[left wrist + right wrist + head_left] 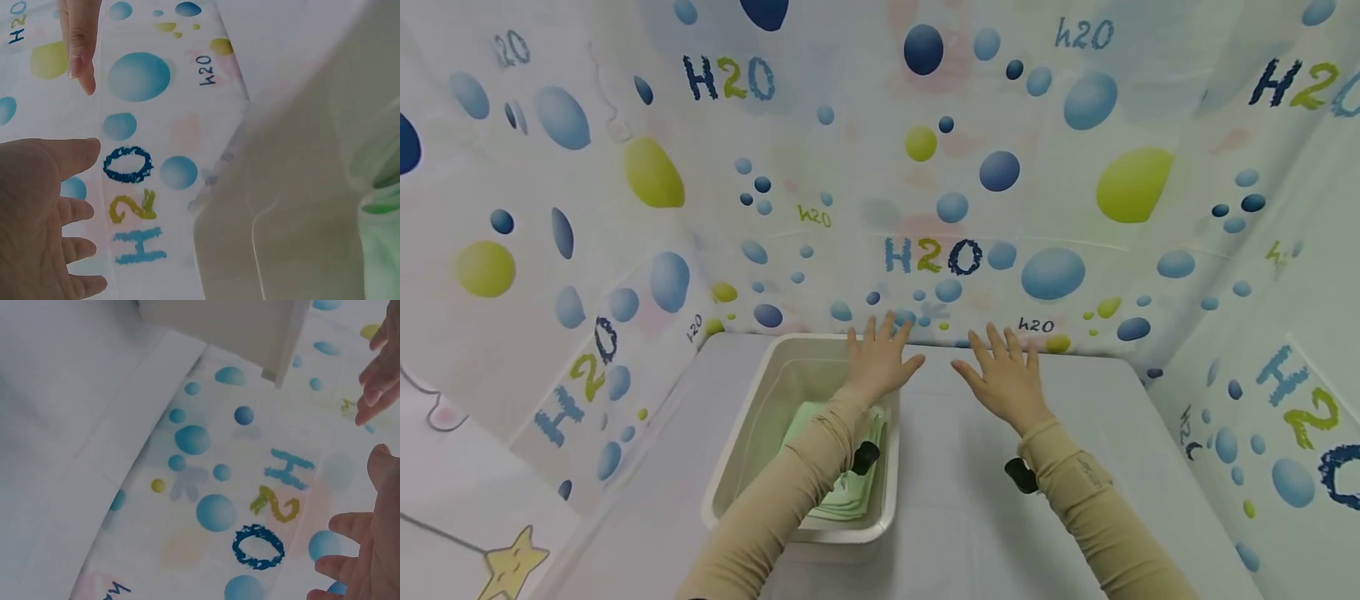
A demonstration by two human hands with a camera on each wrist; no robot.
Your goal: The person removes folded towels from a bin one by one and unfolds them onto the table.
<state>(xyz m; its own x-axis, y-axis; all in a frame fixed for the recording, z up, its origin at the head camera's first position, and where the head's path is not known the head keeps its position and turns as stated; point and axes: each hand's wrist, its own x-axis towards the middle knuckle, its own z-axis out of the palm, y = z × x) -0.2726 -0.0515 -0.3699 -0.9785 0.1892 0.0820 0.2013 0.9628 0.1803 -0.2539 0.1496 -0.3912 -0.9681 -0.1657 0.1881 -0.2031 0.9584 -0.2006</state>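
Both hands are held out with fingers spread and hold nothing. In the head view the left hand [878, 360] is raised over the right rim of a cream plastic basin [745, 433]. The right hand [1006, 382] hovers to its right, above the white table. Folded light green cloth [842, 504] lies stacked inside the basin, partly hidden by the left forearm. The left wrist view shows the left palm [31, 219] with the right fingers beyond it, and a bit of the green cloth [384, 244]. At the right edge of the right wrist view is the right hand [369, 537].
The basin stands on the left part of a white-covered table [955, 517]. Behind and at both sides hangs a white curtain [865, 167] printed with bubbles and H2O lettering. A small black device [867, 457] is strapped at the left wrist, another [1021, 476] at the right.
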